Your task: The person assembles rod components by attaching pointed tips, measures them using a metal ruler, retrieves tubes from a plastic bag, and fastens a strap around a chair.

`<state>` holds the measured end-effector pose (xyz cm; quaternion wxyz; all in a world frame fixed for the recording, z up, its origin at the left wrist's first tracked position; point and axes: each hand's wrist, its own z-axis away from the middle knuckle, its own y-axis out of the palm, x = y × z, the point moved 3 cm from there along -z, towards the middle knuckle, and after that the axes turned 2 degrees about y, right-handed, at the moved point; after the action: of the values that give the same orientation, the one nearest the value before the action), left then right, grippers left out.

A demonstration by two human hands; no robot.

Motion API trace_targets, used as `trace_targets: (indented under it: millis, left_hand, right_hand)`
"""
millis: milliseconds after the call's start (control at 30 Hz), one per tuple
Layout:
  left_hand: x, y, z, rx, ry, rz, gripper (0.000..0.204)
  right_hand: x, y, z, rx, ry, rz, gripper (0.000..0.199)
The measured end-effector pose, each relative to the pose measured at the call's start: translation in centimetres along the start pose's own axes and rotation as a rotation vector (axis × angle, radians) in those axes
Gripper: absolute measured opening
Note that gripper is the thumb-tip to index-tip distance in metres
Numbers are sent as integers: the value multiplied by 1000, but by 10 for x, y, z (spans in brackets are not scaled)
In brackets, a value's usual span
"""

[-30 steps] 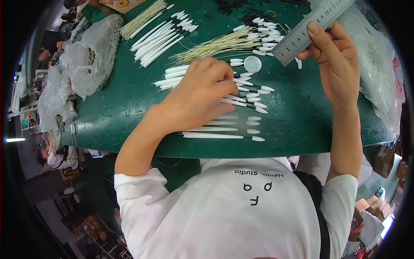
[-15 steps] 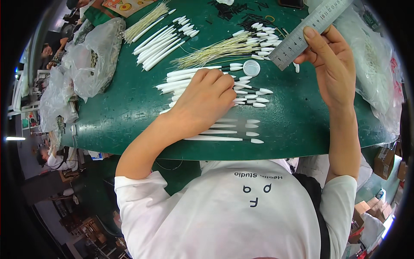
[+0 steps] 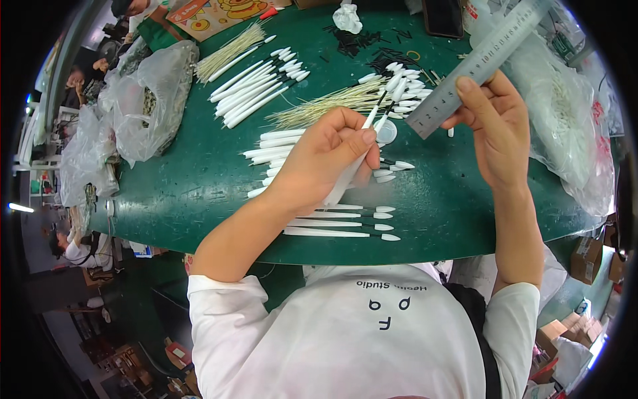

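My left hand [image 3: 322, 156] is closed around a few white sticks [image 3: 372, 118], each with a thin black neck and a pointed white tip. They slant up and right; their lower ends are blurred. A metal ruler [image 3: 458, 83] is pinched between the thumb and fingers of my right hand [image 3: 497, 123], its low end close to the held tips. Behind my left hand lies a pile of similar sticks [image 3: 279, 143], partly hidden. Nearer to me, several more white sticks [image 3: 325, 233] lie spaced in a row. A small round clear cap [image 3: 387, 132] sits behind the held sticks.
Further back are a white stick stack [image 3: 247, 93], a bundle of pale thin stems [image 3: 319, 110], short black tubes [image 3: 359, 43] and a crumpled tissue [image 3: 347, 18]. Plastic bags stand at left [image 3: 159, 100] and right [image 3: 558, 113]. A dark phone-like slab [image 3: 443, 16] lies at the back.
My left hand has turned and lifted a few sticks off the pile, tips toward the ruler. My right hand with the ruler has come slightly left and nearer to me.
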<state>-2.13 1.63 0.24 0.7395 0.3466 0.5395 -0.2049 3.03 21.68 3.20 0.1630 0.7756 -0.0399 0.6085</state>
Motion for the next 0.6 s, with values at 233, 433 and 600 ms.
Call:
trace_targets:
  millis: [233,433,600]
  left_hand:
    - [2,7,3,-13,-99,77,19]
    - [5,5,2,-28,-51,79,26]
    - [4,9,5,-38,-52,99,29]
  right_hand:
    - [-9,1,-3,36,42,29,23]
    - [-9,1,-3,41,56,14,27]
    - [-10,3,-2,53,72,-3,28]
